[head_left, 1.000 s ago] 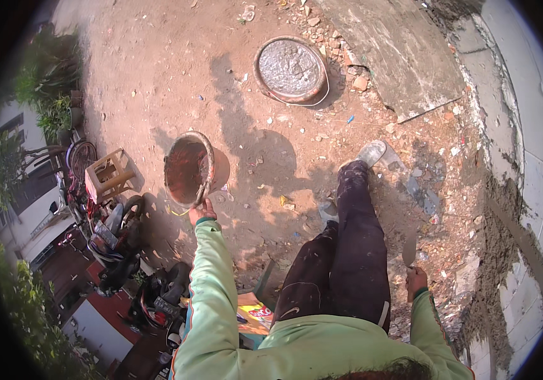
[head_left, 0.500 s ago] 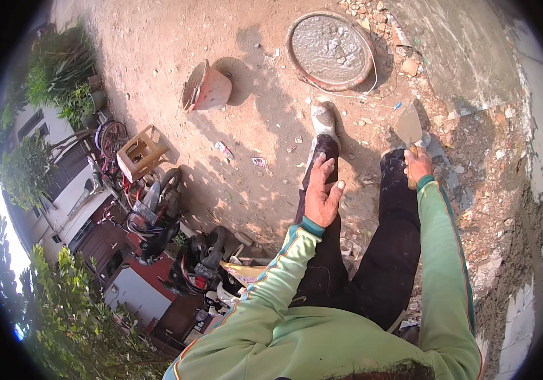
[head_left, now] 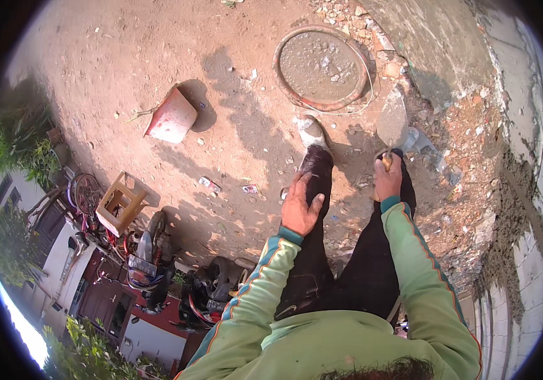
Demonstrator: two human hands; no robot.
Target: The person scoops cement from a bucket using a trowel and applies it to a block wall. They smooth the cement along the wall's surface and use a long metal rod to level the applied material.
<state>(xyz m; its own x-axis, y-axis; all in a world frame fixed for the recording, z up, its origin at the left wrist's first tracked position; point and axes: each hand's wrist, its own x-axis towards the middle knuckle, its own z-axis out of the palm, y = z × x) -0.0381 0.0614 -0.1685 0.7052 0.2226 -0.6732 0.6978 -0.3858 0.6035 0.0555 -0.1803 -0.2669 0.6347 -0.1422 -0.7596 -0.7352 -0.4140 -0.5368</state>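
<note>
My right hand (head_left: 388, 182) is wrapped round the wooden handle of a trowel (head_left: 392, 120). Its broad grey blade points forward, away from me, over the ground to the right of the tub. My left hand (head_left: 301, 206) hangs over my left leg near the knee, palm down and fingers stretched out, holding nothing. Ahead of my feet stands a round tub (head_left: 278, 71) with a wire handle. Grey wet mortar (head_left: 322, 66) fills it and looks lumpy on top.
A tilted reddish bucket (head_left: 175, 117) is on the dirt at front left. Beyond it are a tan plastic stool (head_left: 122, 204) and parked motorbikes (head_left: 148, 259). Rubble (head_left: 474, 190) lies along a partly mortared block wall (head_left: 534, 253) on the right. A clear plastic sheet (head_left: 425, 147) lies near the trowel.
The view has shifted, so the wall shows more. My right hand has moved left with the trowel, closer to my right leg. My left hand's fingers lie flatter.
</note>
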